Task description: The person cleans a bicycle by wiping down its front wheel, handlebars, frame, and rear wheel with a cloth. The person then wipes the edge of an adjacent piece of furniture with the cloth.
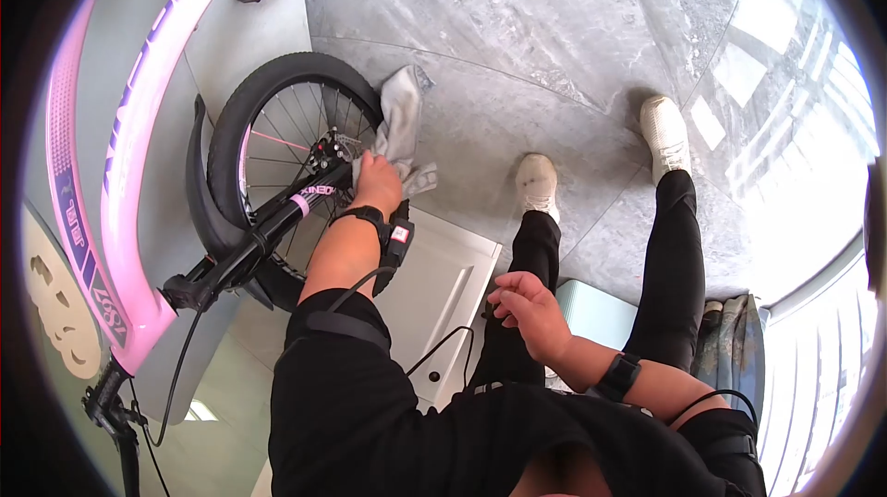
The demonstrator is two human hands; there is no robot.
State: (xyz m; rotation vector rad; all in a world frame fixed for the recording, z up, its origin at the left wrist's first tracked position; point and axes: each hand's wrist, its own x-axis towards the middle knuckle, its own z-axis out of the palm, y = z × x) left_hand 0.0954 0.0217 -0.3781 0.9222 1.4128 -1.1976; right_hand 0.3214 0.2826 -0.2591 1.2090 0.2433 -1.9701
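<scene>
Pink bicycle frame point(139, 127), marked "1897" | front wheel point(325, 153) | black fork point(277, 220), "OENIX" legible | grey cloth point(401, 109) beside wheel, by fork's lower end | left hand point(377, 185) grasping cloth | right hand point(533, 312) empty, fingers loosely curled

1. Under me spreads a grey marbled tile floor point(480, 17), thin joints crossing it, bright window light reflecting at far right.
2. My left sneaker point(538, 185), cream, rests mid-scene.
3. My right sneaker point(665, 132), also cream, stands farther right and farther off.
4. At left, whether the bicycle wheel point(229, 118) touches the tiles, I can't tell.
</scene>
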